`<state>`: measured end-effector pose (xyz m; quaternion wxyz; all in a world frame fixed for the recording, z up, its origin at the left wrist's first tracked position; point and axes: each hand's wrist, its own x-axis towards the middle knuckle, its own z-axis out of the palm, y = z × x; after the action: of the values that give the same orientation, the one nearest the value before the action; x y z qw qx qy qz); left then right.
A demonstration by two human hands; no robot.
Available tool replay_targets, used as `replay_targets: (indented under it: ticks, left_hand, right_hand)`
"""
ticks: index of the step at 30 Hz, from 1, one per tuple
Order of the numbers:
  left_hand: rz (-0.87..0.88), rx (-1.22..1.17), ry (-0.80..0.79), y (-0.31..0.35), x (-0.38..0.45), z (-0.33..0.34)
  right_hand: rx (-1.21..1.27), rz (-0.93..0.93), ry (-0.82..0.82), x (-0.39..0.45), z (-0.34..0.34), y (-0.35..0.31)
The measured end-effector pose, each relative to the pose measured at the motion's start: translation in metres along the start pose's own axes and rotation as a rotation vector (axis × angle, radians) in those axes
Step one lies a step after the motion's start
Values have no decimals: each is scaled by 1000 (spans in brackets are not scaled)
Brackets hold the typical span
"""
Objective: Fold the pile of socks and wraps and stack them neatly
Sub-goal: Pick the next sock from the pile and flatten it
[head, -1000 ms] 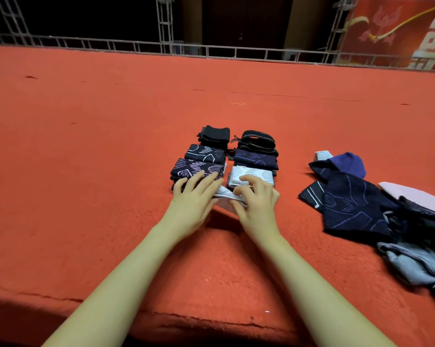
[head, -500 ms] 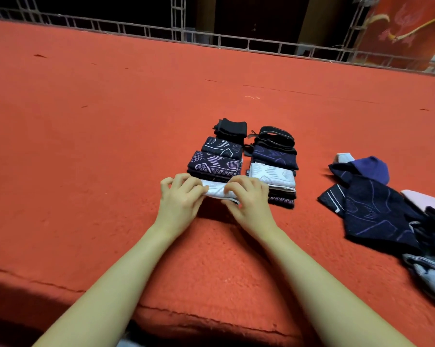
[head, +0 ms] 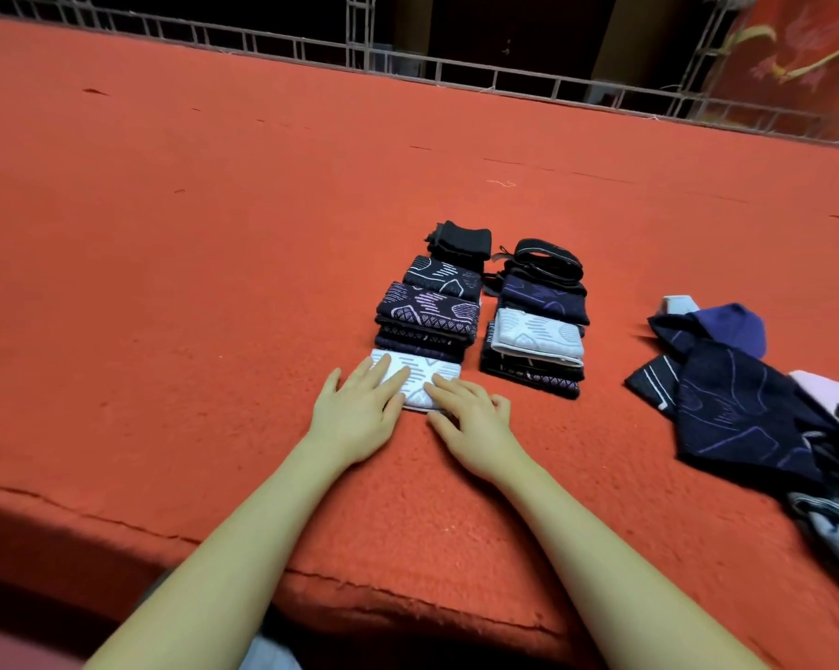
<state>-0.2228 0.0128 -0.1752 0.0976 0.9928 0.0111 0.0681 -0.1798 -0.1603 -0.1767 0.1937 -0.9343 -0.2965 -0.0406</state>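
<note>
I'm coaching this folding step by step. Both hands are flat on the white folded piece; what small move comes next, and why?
Probably lift both hands off. The white folded piece lies flat before the left stack, while the unfolded pile waits beside the right hand.

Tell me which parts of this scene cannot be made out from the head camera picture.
- Near edge of the white folded sock: covered by the left hand and right hand, both resting flat on it.
- Unfolded pile: cut off by the right frame edge, so its count is unknown.
- Lower layers of the two folded stacks: hidden by the pieces on top.
</note>
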Motion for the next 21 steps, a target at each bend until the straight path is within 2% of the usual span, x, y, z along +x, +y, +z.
replay_targets:
  ticks: [4, 9, 14, 16, 21]
  left_hand:
    - [21, 58, 9, 4, 0, -3]
    - [83, -4, 200, 24, -10, -12]
    - [162, -30, 156, 63, -6, -14]
    - [194, -41, 94, 86, -2, -10]
    - [308, -166, 86, 153, 11, 7]
  right_hand:
    - [-4, -16, -32, -6, 1, -2]
    - [65, 6, 16, -19, -11, 15]
    - [23, 50, 139, -40, -24, 47]
    - [13, 64, 219, -52, -32, 66]
    - [-53, 120, 414, -92, -64, 115]
